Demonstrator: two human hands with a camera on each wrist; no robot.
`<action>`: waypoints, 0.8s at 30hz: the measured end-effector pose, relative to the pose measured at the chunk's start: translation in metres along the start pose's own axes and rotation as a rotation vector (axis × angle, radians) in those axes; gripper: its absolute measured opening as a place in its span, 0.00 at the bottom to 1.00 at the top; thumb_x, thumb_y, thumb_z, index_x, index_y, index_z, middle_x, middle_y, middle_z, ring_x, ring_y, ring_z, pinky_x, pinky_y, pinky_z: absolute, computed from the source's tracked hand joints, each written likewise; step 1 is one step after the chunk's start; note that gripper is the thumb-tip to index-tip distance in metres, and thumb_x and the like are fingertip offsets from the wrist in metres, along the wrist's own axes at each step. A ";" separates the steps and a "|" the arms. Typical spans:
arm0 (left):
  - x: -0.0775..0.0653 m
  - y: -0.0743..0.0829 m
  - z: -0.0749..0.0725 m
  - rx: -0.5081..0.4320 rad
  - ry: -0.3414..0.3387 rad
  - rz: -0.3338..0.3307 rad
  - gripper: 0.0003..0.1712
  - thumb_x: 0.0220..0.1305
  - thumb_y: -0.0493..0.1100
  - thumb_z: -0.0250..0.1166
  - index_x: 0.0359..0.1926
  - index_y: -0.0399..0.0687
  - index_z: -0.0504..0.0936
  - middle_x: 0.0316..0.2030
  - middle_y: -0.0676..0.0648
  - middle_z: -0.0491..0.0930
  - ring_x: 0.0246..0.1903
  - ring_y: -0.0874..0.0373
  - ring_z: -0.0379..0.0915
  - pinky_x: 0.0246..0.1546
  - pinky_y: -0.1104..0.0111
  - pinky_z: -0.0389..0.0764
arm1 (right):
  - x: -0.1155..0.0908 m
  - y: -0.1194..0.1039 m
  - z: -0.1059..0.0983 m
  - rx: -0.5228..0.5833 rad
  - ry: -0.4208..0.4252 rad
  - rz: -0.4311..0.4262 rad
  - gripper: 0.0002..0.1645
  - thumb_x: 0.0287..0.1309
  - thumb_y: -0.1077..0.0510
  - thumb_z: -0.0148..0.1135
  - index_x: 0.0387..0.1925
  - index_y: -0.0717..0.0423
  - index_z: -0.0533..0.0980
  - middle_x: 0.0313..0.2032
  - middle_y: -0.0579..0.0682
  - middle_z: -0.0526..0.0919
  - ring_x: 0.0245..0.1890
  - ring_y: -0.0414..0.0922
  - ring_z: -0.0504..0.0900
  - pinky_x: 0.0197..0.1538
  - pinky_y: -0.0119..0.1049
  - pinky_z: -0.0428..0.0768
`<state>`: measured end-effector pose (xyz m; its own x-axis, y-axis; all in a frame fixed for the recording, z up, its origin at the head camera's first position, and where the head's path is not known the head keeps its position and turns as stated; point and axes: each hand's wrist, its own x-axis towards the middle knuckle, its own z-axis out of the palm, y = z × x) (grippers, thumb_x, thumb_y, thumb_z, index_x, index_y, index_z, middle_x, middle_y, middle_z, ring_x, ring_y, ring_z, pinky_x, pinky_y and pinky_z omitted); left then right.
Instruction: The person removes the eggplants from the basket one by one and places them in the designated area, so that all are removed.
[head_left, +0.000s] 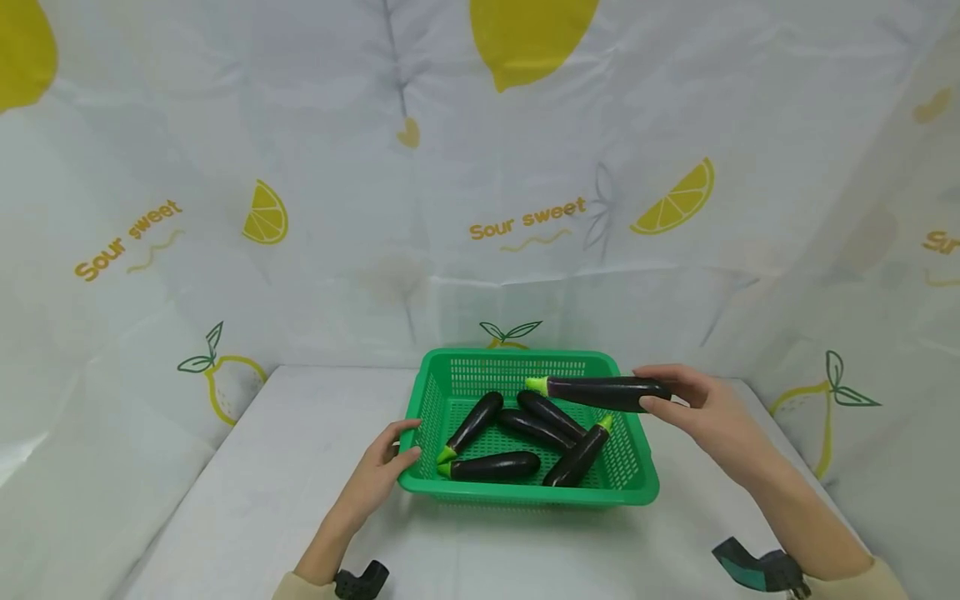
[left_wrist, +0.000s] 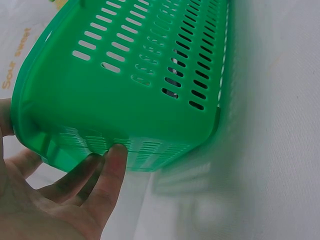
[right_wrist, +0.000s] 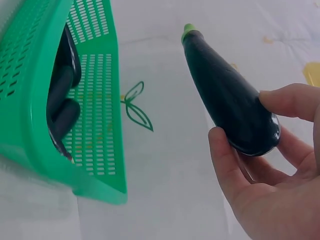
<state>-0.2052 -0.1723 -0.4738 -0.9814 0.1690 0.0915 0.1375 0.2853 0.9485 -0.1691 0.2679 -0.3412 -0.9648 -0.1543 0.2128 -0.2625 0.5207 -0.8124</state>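
Observation:
A dark purple eggplant with a green stem end is held by its thick end in my right hand, thumb and fingers around it. It hangs above the right part of a green plastic basket, stem pointing left. The right wrist view shows this eggplant apart from the basket wall. My left hand grips the basket's left rim, thumb at the rim and fingers against the outer wall. Several more eggplants lie loosely inside the basket.
The basket stands on a white-covered table. Behind it and at both sides hangs a white sheet printed with lemons and lettering. A dark strap sits on the right wrist and another strap on the left.

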 end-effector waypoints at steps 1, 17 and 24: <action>0.000 0.000 0.000 0.000 -0.001 0.001 0.26 0.75 0.47 0.62 0.70 0.51 0.72 0.71 0.38 0.66 0.66 0.40 0.68 0.59 0.46 0.74 | -0.001 0.001 -0.003 -0.008 0.007 0.005 0.25 0.70 0.49 0.64 0.65 0.52 0.75 0.53 0.47 0.84 0.55 0.30 0.77 0.51 0.29 0.75; 0.000 0.001 0.000 0.007 -0.007 0.004 0.26 0.75 0.46 0.61 0.70 0.51 0.71 0.71 0.38 0.66 0.67 0.38 0.67 0.60 0.45 0.74 | -0.013 0.031 -0.042 0.074 0.130 -0.014 0.24 0.73 0.59 0.59 0.68 0.51 0.73 0.51 0.32 0.80 0.49 0.33 0.79 0.48 0.23 0.70; -0.001 0.001 0.000 0.008 -0.005 0.007 0.26 0.75 0.46 0.61 0.70 0.51 0.71 0.70 0.37 0.67 0.66 0.39 0.68 0.59 0.46 0.75 | -0.016 0.045 -0.054 0.204 0.144 0.022 0.25 0.73 0.61 0.59 0.68 0.49 0.73 0.54 0.33 0.78 0.50 0.31 0.78 0.49 0.19 0.68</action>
<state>-0.2043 -0.1722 -0.4730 -0.9797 0.1760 0.0964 0.1454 0.2915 0.9454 -0.1667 0.3392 -0.3520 -0.9663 -0.0157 0.2568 -0.2467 0.3396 -0.9076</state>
